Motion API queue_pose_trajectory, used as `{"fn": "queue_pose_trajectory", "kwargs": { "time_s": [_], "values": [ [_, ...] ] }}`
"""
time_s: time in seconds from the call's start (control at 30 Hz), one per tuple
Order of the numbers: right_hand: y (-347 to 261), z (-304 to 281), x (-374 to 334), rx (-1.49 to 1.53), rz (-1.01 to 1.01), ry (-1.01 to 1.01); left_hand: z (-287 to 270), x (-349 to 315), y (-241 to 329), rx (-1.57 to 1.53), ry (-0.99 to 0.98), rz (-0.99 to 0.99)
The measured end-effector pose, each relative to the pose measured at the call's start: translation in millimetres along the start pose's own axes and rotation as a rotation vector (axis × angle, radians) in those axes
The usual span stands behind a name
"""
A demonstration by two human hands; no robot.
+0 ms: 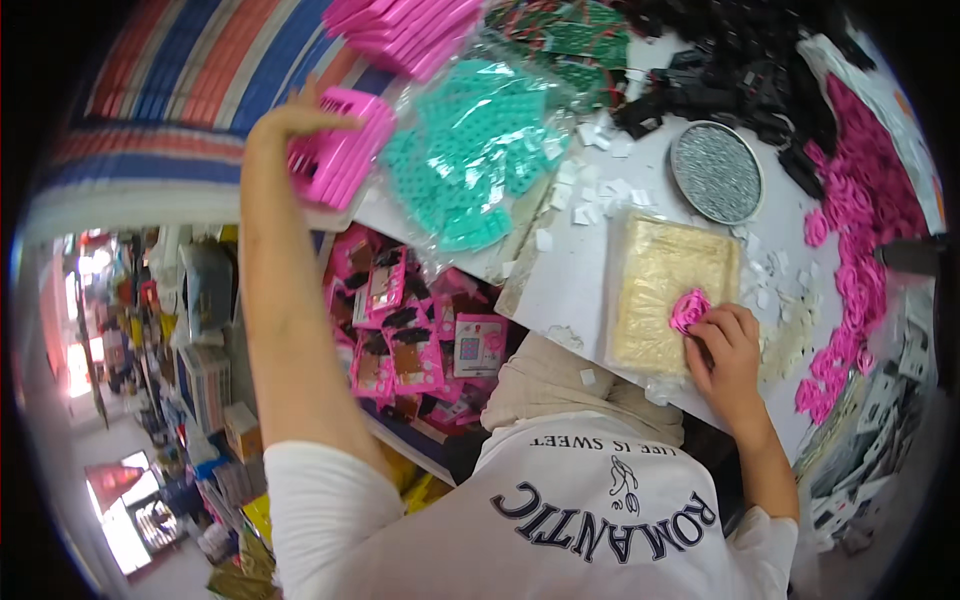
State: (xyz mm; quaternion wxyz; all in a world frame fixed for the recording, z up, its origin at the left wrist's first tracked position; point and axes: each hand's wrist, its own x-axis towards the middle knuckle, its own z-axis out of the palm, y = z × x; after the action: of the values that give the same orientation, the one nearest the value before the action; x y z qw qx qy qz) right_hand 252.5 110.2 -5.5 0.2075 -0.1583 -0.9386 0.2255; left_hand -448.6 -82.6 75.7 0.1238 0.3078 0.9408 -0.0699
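My left hand (pixel 295 115) reaches far out to the upper left, over a stack of pink plastic cases (pixel 345 160). Its fingers are spread, with one stretched across the top of the stack; part of the hand is blurred. On the right, my right hand (pixel 725 350) pinches the edge of a small pink rose-shaped plastic piece (pixel 689 311). That piece lies on a flat yellowish block wrapped in clear film (pixel 655 275), set on the white table in front of me. My fingertips partly cover the piece.
A clear bag of teal parts (pixel 470 140) lies mid-table. Beyond the block stands a round tin of small grey metal bits (pixel 717 172). Pink pieces (pixel 855 250) heap along the right, black parts (pixel 740 70) at the back. Pink packages (pixel 410 350) fill a space below the table.
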Motion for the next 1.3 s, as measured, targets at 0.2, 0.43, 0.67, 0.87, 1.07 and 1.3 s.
{"fn": "queue_pose_trajectory", "kwargs": {
  "time_s": [0.2, 0.43, 0.67, 0.87, 1.07, 1.3],
  "values": [
    [22, 12, -12, 0.029, -0.046, 0.100, 0, -80, 37, -1.159, -0.492, 0.059],
    [44, -107, -47, -0.063, 0.114, 0.459, 10, -208, 176, -1.633, -0.265, 0.377],
    [207, -267, -200, -0.513, 1.244, 0.105, 63, -273, 235, -1.991, -0.766, 0.592],
    [228, -247, -220, -0.656, 1.322, 0.020, 102, -311, 293, -1.869, -0.770, 0.300],
    [207, -284, -271, -0.507, 1.266, 0.425, 108, -328, 306, -1.569, -0.307, 0.444],
    [18, -190, -109, 0.913, 0.501, 1.149, 136, -344, 331, -1.802, -0.208, 0.431]
  ]
}}
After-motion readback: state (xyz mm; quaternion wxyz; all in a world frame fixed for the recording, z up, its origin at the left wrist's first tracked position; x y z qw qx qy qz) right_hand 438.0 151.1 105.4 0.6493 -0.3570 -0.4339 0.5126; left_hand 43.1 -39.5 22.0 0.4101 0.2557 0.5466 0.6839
